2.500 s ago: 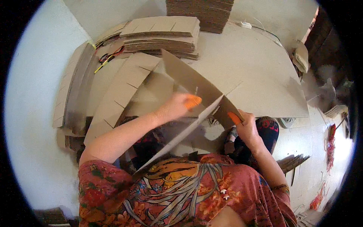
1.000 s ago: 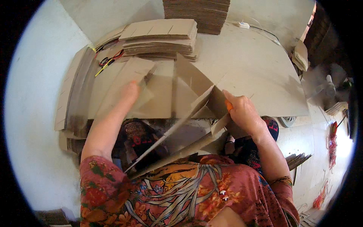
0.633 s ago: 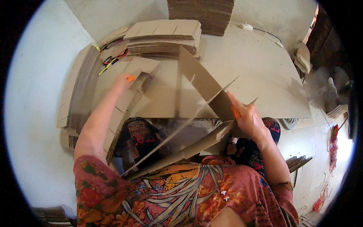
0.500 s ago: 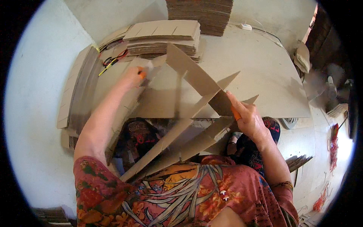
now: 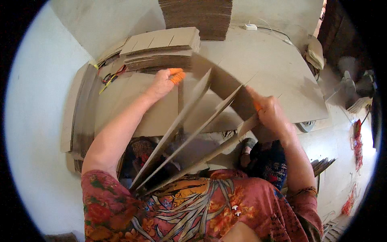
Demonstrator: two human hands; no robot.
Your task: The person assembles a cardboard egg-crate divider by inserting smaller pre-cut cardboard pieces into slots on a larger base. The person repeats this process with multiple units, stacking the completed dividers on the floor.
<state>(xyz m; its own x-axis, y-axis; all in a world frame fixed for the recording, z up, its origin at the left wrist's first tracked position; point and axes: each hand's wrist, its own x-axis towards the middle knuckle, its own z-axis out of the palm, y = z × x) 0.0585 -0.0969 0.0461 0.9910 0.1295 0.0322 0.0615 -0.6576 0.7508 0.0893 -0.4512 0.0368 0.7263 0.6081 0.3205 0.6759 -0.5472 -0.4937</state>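
Note:
Three long cardboard strips (image 5: 167,135) fan out from near my chest, their far ends set along a wider cardboard crosspiece (image 5: 225,85). My right hand (image 5: 271,113) is closed on the near right end of that crosspiece, thumb along its top. My left hand (image 5: 167,82) is beside the crosspiece's far left end, over the table, with its fingers curled in. Whatever is in those fingers, if anything, is hidden. Orange finger covers show on both hands. The crosspiece's far end is smeared by motion.
Slotted cardboard sheets (image 5: 161,42) are stacked at the back of the table (image 5: 262,64), and a taller pile (image 5: 197,18) stands behind. Another stack (image 5: 78,109) leans along the left wall. Scissors (image 5: 108,84) lie at the left. A white power socket (image 5: 250,27) trails a cable.
My left hand has moved right, toward the crosspiece. The strip it held at the left now meets the crosspiece beside the other two. My right hand keeps its grip.

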